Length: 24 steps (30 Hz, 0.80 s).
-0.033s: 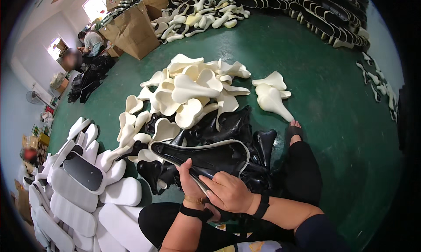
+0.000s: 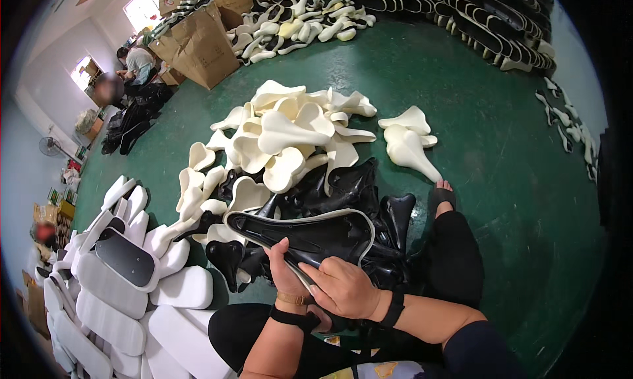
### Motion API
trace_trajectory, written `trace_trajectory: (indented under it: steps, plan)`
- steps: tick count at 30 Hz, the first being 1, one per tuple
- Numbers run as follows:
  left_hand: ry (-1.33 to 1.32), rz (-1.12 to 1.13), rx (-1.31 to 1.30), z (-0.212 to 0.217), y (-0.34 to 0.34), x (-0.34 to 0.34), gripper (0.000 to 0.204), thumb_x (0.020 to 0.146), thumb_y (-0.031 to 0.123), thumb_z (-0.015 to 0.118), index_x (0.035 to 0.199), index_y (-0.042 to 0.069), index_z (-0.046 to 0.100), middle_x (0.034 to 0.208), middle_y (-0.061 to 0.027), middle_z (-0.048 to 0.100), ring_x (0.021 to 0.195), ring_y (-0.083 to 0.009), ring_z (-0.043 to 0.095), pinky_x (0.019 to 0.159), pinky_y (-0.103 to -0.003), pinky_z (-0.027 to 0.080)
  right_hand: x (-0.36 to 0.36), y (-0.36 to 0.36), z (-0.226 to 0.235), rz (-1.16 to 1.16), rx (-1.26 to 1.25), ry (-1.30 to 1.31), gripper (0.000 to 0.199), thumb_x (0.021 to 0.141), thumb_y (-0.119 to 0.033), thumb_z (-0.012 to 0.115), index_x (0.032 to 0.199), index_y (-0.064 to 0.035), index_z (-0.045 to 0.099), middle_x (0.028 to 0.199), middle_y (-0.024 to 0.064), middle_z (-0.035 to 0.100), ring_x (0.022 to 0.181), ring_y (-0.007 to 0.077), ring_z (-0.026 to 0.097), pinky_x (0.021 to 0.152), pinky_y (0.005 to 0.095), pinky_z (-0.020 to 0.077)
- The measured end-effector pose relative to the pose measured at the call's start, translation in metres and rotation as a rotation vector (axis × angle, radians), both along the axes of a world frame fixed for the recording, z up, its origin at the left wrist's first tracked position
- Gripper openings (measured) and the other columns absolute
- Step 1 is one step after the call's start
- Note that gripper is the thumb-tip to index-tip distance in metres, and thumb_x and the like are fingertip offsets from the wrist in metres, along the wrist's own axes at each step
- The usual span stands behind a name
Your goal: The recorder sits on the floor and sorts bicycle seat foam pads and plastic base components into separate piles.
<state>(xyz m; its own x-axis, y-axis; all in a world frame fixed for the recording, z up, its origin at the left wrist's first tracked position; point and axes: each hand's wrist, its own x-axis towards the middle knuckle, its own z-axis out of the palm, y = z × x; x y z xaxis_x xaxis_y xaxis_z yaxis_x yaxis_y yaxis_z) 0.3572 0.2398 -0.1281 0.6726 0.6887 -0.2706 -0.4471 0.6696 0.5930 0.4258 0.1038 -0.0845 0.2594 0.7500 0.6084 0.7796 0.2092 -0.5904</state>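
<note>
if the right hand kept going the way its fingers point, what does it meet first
The right hand points left, toward the left hand gripping the black saddle. It would likely meet that hand's thumb first, though depth is unclear.

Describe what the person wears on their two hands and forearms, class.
Both hands are bare, no gloves. The left hand has a black strap round the wrist and a thin brown band just above it. The right hand has a black wristband; a dark sleeve covers that arm above the elbow.

The green floor carries a pile of cream saddle pads beside black shells. White foam pads lie at its left, and cardboard boxes stand farther back.
</note>
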Motion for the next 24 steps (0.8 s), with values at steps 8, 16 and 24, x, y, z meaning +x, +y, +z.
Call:
trace_trajectory:
  steps: [8,16,24]
  plan:
    - [-0.004,0.100,0.069,0.006,0.008,0.005,0.041,0.077,0.020,0.049,0.112,0.000,0.056,0.109,-0.0173,0.064,0.099,-0.0327,0.063,0.095,-0.042,0.050,0.030,-0.009,0.022,0.152,-0.007,0.282,0.024,0.084,-0.009,0.063,0.107,-0.0030,0.068,0.083,0.0108,0.055,0.077,0.0255,0.055,0.071,0.0343,0.0467]
    - [-0.145,-0.044,-0.084,0.052,0.004,-0.014,0.047,0.073,0.019,0.051,0.115,-0.002,0.054,0.108,-0.0194,0.063,0.100,-0.0352,0.062,0.095,-0.044,0.050,0.038,-0.040,0.002,0.106,-0.168,1.507,0.046,0.091,-0.014,0.064,0.133,-0.0055,0.048,0.113,0.0059,0.059,0.100,0.0137,0.058,0.087,0.0294,0.0488]
    - [-0.245,0.025,0.097,0.068,-0.008,-0.024,0.060,0.075,0.004,0.051,0.133,0.010,0.041,0.112,-0.0130,0.061,0.108,-0.0300,0.058,0.098,-0.044,0.047,-0.011,-0.043,0.009,0.185,-0.154,1.415,0.044,0.095,-0.010,0.058,0.134,0.0042,0.046,0.127,0.0089,0.057,0.109,0.0172,0.057,0.095,0.0314,0.0471]
